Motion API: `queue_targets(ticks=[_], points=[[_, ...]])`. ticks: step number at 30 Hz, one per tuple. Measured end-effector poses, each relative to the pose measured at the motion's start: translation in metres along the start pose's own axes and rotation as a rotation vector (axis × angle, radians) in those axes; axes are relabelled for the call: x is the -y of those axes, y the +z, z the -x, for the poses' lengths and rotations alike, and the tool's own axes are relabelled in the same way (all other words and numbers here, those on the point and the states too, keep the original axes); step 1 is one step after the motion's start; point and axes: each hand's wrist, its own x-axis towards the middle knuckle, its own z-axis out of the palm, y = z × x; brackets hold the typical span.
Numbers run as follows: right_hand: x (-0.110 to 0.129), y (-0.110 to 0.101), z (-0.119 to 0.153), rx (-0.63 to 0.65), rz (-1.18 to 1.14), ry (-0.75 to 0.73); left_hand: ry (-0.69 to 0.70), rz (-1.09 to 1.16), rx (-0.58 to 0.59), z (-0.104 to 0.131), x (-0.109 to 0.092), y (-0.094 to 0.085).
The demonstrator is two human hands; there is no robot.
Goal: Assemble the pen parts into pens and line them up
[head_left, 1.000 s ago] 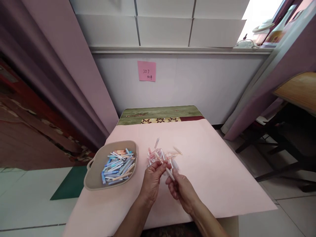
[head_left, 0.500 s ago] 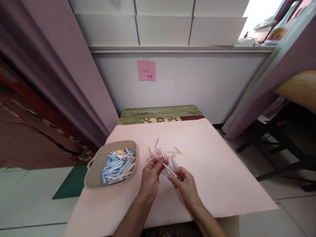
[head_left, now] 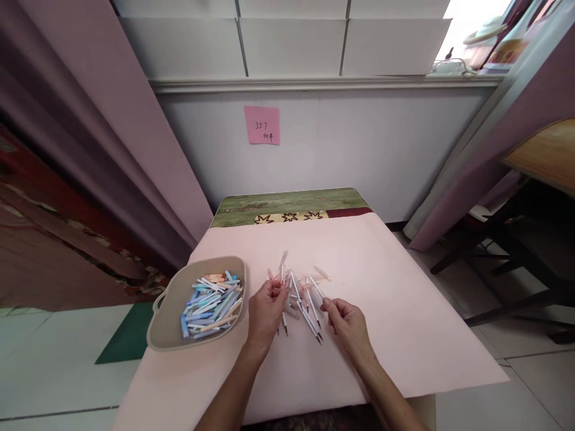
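Observation:
A loose pile of thin white pen refills (head_left: 306,317) with dark tips and clear pinkish pen barrels (head_left: 321,273) lies on the pink cover between my hands. My right hand (head_left: 350,328), at the right side of the pile, pinches the near end of a slim white pen refill (head_left: 317,287) that slants away to the upper left. At the left side, my left hand (head_left: 266,311) has its fingers closed over the pile's edge. A pinkish clear piece stands by those fingertips, but I cannot make out what they grip.
A beige handled basket (head_left: 164,329) with many blue, white and peach pens (head_left: 211,305) stands left of my left hand. The pink cover (head_left: 404,335) lies over a green patterned table (head_left: 269,202). A pink note (head_left: 262,125) is on the wall behind; a dark stool (head_left: 530,251) stands right.
My hands have moved apart, the right one shifting right. Several white refills, earlier between or under my hands, now lie fanned with dark tips toward me. The view has shifted slightly.

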Motion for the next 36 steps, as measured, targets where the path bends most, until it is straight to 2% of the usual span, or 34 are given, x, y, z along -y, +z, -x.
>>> queue_targets(ticks=[3, 5, 6, 8, 10, 12, 14, 16, 17, 20, 23, 25, 27, 29, 32, 34, 36], points=[[0.001, 0.004, -0.001, -0.006, 0.072, -0.024, 0.092, -0.226, -0.042, 0.001, 0.001, 0.002], [0.003, 0.008, 0.0, 0.008, 0.092, -0.049, 0.124, -0.226, -0.051, 0.005, -0.002, 0.007], [0.004, 0.011, 0.0, 0.02, 0.099, -0.066, 0.114, -0.165, -0.018, 0.008, -0.003, 0.01], [0.007, 0.017, 0.002, 0.057, 0.122, -0.111, 0.017, 0.035, 0.114, 0.014, -0.005, 0.018], [0.009, 0.019, 0.004, 0.089, 0.182, -0.177, -0.149, 0.242, 0.227, 0.017, -0.005, 0.024], [0.009, 0.016, 0.004, 0.104, 0.284, -0.237, -0.27, 0.366, 0.201, 0.015, -0.005, 0.023], [0.006, 0.006, 0.001, 0.073, 0.393, -0.252, -0.259, 0.375, 0.076, 0.009, -0.007, 0.016], [0.002, -0.007, -0.004, -0.013, 0.474, -0.222, -0.12, 0.254, -0.031, 0.003, -0.01, 0.005], [0.001, -0.013, -0.008, -0.067, 0.505, -0.201, -0.038, 0.149, -0.048, 0.002, -0.011, 0.0], [-0.001, -0.022, -0.02, -0.159, 0.578, -0.164, 0.127, -0.14, -0.019, 0.002, -0.01, -0.004], [0.0, -0.015, -0.032, -0.083, 0.57, -0.19, 0.245, -0.339, -0.033, 0.007, 0.001, 0.002], [0.0, -0.008, -0.039, -0.009, 0.487, -0.231, 0.374, -0.478, -0.102, 0.012, 0.013, 0.007], [-0.001, -0.003, -0.046, 0.001, 0.403, -0.279, 0.528, -0.591, -0.141, 0.02, 0.023, 0.01], [-0.004, -0.001, -0.055, -0.072, 0.374, -0.341, 0.674, -0.645, -0.051, 0.03, 0.03, 0.012], [-0.012, 0.001, -0.072, -0.187, 0.438, -0.461, 0.839, -0.712, 0.227, 0.046, 0.034, 0.02], [-0.019, 0.007, -0.083, -0.189, 0.518, -0.509, 0.884, -0.759, 0.376, 0.052, 0.034, 0.027], [-0.024, 0.017, -0.09, -0.134, 0.601, -0.529, 0.882, -0.785, 0.42, 0.051, 0.035, 0.033]])
